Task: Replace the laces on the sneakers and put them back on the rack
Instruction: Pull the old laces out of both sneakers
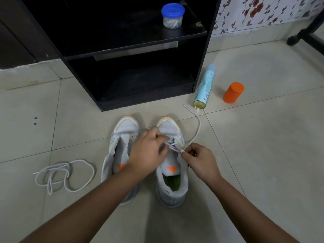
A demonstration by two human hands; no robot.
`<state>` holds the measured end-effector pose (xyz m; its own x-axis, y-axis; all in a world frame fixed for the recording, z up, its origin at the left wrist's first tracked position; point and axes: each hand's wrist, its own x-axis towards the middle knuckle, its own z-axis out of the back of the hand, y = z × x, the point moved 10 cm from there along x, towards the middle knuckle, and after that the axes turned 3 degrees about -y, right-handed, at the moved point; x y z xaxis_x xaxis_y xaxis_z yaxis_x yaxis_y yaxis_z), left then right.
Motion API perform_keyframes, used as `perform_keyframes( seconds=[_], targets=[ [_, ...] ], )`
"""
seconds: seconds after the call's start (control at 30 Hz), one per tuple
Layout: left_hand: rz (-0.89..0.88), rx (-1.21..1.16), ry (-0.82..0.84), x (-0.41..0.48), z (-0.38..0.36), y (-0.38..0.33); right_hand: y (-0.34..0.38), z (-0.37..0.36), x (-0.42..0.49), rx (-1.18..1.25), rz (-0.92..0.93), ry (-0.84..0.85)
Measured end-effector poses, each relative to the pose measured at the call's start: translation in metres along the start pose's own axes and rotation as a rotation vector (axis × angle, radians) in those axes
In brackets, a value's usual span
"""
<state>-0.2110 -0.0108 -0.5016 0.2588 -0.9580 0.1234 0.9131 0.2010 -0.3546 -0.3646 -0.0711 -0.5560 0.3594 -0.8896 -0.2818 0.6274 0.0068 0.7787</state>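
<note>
Two white sneakers with orange accents stand side by side on the tiled floor, toes toward the black rack [201,58]. The left sneaker [121,137] has bare eyelets. The right sneaker [172,186] has a white lace [197,128] crossed through its lowest eyelets, one end trailing off to the right. My left hand [147,153] reaches across and holds the lace at the eyelets. My right hand [199,159] pinches the lace's tip beside the shoe's right eyelets. A second loose lace [70,172] lies coiled on the floor to the left.
A blue-lidded jar [172,15] with white contents stands on the rack's upper shelf. A light blue spray can [205,86] lies on the floor by the rack's right side, with an orange container [233,92] further right. A black furniture leg [305,35] is at the far right.
</note>
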Motion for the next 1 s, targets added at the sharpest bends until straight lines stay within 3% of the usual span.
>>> perform_keyframes(
  seconds=[0.1, 0.2, 0.37, 0.6, 0.73, 0.83, 0.9, 1.0],
  targets=[
    [-0.115, 0.096, 0.099, -0.003, -0.018, -0.025, 0.003, 0.000, -0.001, -0.001, 0.024, 0.014],
    [-0.144, 0.073, 0.026, -0.004, -0.013, -0.022, 0.003, -0.002, -0.003, 0.010, 0.019, 0.033],
    [0.087, -0.178, -0.091, -0.003, 0.008, 0.024, 0.002, -0.001, -0.004, 0.017, 0.003, 0.038],
    [0.306, -0.041, -0.159, -0.006, 0.025, 0.080, 0.002, 0.000, -0.001, -0.001, 0.003, 0.059],
    [0.273, -0.037, -0.167, -0.006, 0.034, 0.067, 0.013, 0.001, 0.000, -0.104, 0.083, 0.071],
    [0.267, -0.166, 0.040, -0.009, 0.007, 0.035, 0.038, 0.003, 0.006, -0.144, 0.236, -0.007],
    [0.292, -0.202, 0.171, -0.013, -0.016, 0.030, 0.050, -0.009, 0.011, -0.191, 0.314, 0.029],
    [0.264, -0.249, 0.159, -0.009, -0.025, 0.034, 0.062, -0.028, 0.014, -0.384, 0.430, 0.052]
  ],
)
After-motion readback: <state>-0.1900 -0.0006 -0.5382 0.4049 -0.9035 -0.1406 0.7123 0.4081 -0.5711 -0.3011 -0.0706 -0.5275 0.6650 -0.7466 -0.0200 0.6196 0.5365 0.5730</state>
